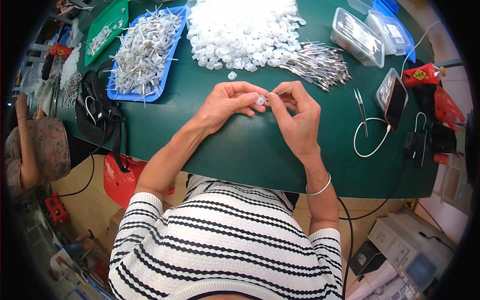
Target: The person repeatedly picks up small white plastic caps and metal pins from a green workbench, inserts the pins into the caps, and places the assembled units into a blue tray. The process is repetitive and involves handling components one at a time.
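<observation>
Above the green table my two hands meet, fingertips almost touching. My left hand (227,104) pinches a small translucent white plastic cap (260,100) between thumb and fingers. Against the cap's right side, my right hand (296,115) is closed in a pinch around a thin metal pin (285,91), mostly hidden by the fingers. Just beyond my hands, a single loose cap (232,75) lies on the table. A big heap of white plastic caps (240,37) spreads out behind it. To the heap's right lies a pile of thin metal pins (322,65).
At left, a blue tray (164,80) holds capped pins, beside a green tray (114,30). A black bag (92,100) lies near. On the right are a clear plastic box (370,60), tweezers (360,110), a phone (396,105) and a white cable (356,142). Another person (37,150) sits far left.
</observation>
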The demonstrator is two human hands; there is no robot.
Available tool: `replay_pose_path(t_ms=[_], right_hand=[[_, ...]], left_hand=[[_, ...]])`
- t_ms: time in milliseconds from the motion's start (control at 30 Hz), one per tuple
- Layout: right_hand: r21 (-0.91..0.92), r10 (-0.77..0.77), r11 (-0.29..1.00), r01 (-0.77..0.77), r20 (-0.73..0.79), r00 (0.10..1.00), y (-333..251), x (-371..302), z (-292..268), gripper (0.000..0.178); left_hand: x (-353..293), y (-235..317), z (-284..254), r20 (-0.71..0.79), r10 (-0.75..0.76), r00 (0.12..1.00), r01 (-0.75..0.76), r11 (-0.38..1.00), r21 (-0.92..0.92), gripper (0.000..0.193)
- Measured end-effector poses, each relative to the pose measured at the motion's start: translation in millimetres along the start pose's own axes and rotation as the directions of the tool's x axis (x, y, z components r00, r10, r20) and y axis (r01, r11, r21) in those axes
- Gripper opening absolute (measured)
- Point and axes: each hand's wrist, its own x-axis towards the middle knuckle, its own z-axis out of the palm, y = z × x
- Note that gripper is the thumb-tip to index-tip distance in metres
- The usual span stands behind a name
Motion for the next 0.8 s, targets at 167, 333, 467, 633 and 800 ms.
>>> replay_pose_path(t_ms=[167, 333, 467, 633, 800], right_hand=[[-0.011, -0.013, 1.000, 0.013, 0.000, 1.000, 1.1, -0.8, 0.1, 0.009], [-0.039, -0.041, 0.998, 0.041, -0.008, 0.999, 1.7, -1.2, 0.8, 0.010], [-0.062, -0.055, 0.997, 0.054, -0.015, 0.998, 0.8, -1.0, 0.8, 0.010], [-0.075, -0.073, 0.995, 0.072, -0.015, 0.997, 1.5, -1.1, 0.9, 0.010], [-0.084, -0.091, 0.992, 0.090, -0.009, 0.996, 1.6, -1.2, 1.0, 0.010]], left_hand=[[-0.5, 1.2, 1.2, -0.015, -0.019, 1.000, 0.018, 1.000, -0.014, 0.027], [-0.6, 1.8, 2.1, -0.027, -0.019, 0.999, 0.018, 0.999, -0.030, 0.026], [-0.4, 1.7, 2.4, -0.031, -0.020, 0.999, 0.019, 0.999, -0.037, 0.026], [-0.4, 1.1, 2.0, -0.027, -0.021, 0.999, 0.019, 0.999, -0.045, 0.027], [-0.5, 1.3, 2.2, -0.027, -0.025, 0.999, 0.024, 0.998, -0.052, 0.028]])
